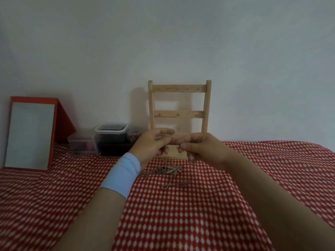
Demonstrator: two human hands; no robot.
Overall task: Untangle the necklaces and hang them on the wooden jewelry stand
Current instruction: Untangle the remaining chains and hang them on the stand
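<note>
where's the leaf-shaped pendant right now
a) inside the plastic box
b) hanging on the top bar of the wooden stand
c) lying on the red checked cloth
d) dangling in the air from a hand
c: the leaf-shaped pendant lies flat on the red checked cloth, just below the left hand and right hand, which pinch a thin chain in front of the wooden stand.

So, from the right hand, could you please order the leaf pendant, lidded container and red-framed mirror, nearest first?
1. Leaf pendant, just below the right hand.
2. Lidded container, beyond the left hand.
3. Red-framed mirror, far left.
</note>
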